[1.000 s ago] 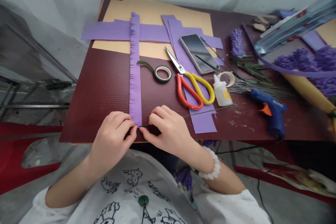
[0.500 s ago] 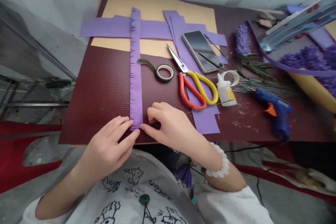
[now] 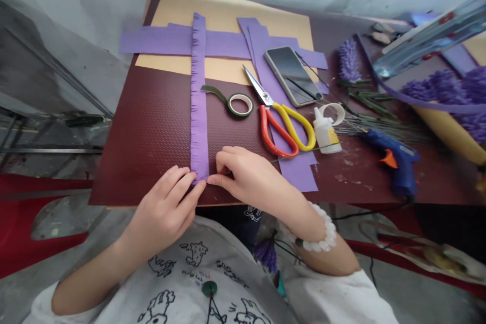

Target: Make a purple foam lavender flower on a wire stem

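A fringed purple paper strip (image 3: pixel 199 111) lies lengthwise toward me, its left edge cut into fine slits. My left hand (image 3: pixel 165 202) grips the strip's near end, fingertips at its left side and bottom. At the lower right corner, my right hand (image 3: pixel 243 172) has its thumb against the strip and its other fingers curled in; the exact contact is partly hidden. Beside the strip is a roll of dark green tape (image 3: pixel 240 106), its loose end reaching the strip's right edge. Scissors (image 3: pixel 268 104) with red and yellow handles rest beyond my right hand.
Plain purple paper strips (image 3: pixel 159 40) lie across tan sheets (image 3: pixel 167 10). To the right are a phone (image 3: pixel 290 73), a small glue bottle (image 3: pixel 327 134), a blue glue gun (image 3: pixel 402 162), green-wrapped stems (image 3: pixel 372 104) and purple fringed flowers (image 3: pixel 349 61). The table's near edge (image 3: pixel 125 206) is close to my body.
The view has shifted slightly. Both hands remain at the strip's near end, with the left fingers a little further over its bottom edge.
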Demonstrator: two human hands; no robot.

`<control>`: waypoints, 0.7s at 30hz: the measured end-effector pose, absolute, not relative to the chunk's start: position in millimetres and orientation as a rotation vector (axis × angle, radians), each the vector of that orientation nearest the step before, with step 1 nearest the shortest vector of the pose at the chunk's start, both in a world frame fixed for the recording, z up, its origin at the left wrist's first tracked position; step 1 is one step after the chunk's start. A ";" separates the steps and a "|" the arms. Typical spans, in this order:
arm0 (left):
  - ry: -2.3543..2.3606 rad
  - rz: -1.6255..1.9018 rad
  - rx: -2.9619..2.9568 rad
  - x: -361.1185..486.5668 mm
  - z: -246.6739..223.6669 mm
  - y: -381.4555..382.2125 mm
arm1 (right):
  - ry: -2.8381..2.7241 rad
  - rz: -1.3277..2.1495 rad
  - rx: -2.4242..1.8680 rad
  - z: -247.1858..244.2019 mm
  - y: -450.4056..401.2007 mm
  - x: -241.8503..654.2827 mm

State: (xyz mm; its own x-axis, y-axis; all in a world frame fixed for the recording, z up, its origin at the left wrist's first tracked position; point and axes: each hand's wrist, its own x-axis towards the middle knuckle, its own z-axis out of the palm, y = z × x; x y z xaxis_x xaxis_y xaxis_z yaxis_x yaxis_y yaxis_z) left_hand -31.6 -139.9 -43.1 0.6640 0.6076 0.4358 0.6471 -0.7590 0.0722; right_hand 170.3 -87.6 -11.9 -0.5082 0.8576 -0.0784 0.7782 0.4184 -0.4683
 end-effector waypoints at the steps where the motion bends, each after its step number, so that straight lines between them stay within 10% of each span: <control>1: -1.059 -0.678 -2.782 -30.8 -43.4 -140.4 | -2.498 0.692 -1.445 -11.0 -87.6 171.1; 21: -1.231 -0.718 -2.675 -19.3 -50.2 -151.1 | -2.439 0.033 -0.988 -40.3 -126.9 177.5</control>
State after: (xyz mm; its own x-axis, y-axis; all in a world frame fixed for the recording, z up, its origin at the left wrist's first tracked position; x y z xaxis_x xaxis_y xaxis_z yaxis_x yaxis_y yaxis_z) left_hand -19.3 -151.1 -50.2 0.5591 0.6887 0.4616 0.7409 -0.6649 0.0946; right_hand 177.5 -126.9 -40.3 -0.6087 0.6580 0.4433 0.6457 0.7355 -0.2052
